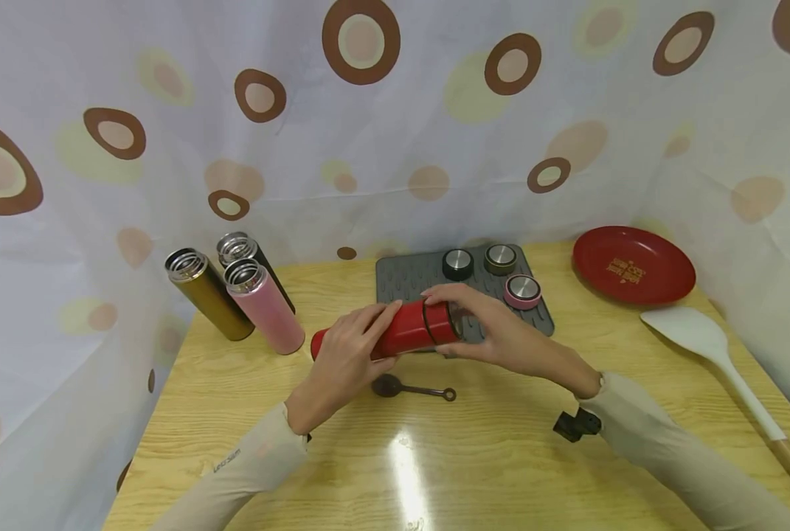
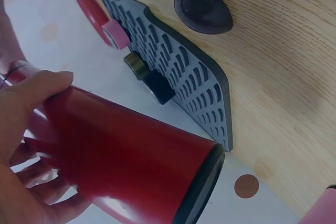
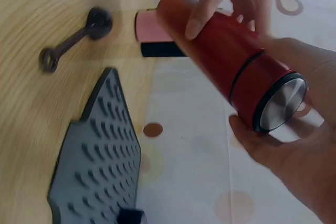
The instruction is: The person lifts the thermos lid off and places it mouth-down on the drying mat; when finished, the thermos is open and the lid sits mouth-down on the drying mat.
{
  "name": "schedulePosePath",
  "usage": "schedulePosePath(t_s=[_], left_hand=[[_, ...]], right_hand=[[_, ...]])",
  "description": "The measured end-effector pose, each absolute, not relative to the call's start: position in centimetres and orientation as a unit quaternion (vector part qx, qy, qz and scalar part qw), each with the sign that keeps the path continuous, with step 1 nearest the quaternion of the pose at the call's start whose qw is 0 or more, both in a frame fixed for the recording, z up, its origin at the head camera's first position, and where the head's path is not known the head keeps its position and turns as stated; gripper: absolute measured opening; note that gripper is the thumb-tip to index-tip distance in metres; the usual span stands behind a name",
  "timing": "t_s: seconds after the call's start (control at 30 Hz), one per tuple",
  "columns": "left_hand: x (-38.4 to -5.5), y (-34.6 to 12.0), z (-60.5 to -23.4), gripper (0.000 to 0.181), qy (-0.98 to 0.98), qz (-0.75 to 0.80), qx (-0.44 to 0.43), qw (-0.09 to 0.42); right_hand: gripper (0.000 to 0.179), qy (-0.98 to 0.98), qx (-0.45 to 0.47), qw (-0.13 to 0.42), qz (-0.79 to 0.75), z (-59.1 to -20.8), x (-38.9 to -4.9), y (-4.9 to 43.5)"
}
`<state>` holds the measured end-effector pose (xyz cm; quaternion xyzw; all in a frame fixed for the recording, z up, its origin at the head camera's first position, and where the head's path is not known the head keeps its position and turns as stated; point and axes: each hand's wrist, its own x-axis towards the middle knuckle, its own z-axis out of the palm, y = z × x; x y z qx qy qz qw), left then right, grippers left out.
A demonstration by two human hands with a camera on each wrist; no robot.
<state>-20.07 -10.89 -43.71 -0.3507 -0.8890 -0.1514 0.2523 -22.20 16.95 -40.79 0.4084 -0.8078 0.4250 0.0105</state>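
Observation:
A red thermos flask [image 1: 406,330] is held up on its side over the table. My left hand [image 1: 350,348] grips its body, with the thumb and fingers wrapped round it in the left wrist view. The flask's lid [image 3: 265,95] is on, red with a black rim and a silvery metal top. Thumb and fingers of my right hand [image 1: 501,332] hold this lid from its two sides. Below the flask, a dark spoon [image 1: 389,385] lies on the table.
Three lidless flasks, gold [image 1: 218,302], pink [image 1: 271,313] and black [image 1: 271,276], stand at the left. Black [image 1: 457,264], dark gold-rimmed [image 1: 500,259] and pink [image 1: 522,292] lids sit on a grey mat [image 1: 411,274]. A red plate [image 1: 660,258] and white spatula [image 1: 693,332] lie right.

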Motion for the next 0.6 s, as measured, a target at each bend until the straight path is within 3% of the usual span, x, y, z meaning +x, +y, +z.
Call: schedulePosePath(t_s=[0.13,0.33,0.6], left_hand=[[-20.16,-10.87,-43.8,0.082,-0.888,-0.143,-0.35,0.263],[-20.37,-10.77,-44.01,0.08,-0.885,-0.126,-0.349,0.28],[-20.62,-10.0,-44.23,0.084,-0.879,-0.075,-0.358,0.307]], right_hand=[[0.074,-0.799,0.331,-0.012,0.501,-40.54,-22.31,16.89],[0.05,-0.795,0.237,-0.013,0.559,-40.4,-22.65,17.11],[0.074,-0.784,0.141,-0.179,0.578,-40.77,-23.03,16.33]])
